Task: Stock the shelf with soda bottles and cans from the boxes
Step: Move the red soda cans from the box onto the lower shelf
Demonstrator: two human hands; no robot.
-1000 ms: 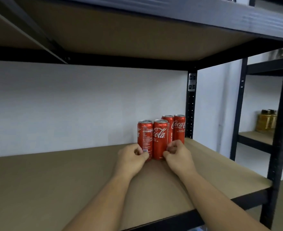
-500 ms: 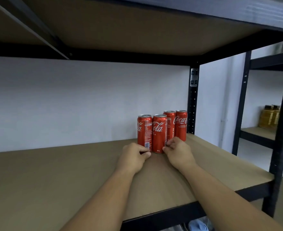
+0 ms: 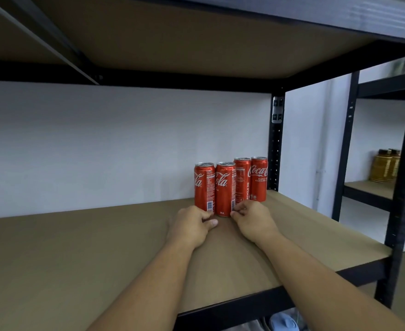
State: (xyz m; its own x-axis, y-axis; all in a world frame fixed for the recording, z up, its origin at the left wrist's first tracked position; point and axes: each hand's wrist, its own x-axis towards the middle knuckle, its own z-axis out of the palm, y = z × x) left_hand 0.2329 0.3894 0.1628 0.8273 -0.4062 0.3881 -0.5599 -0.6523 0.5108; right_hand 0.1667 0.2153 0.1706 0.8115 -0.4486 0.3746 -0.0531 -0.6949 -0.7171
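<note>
On the shelf board, nearest: left grip and right grip, both clenched, enclosing nothing. Knuckles touch the bases of front-left can and front-right can, upright, side by side. Behind those, two rear cans stand upright beside the black rear post.
</note>
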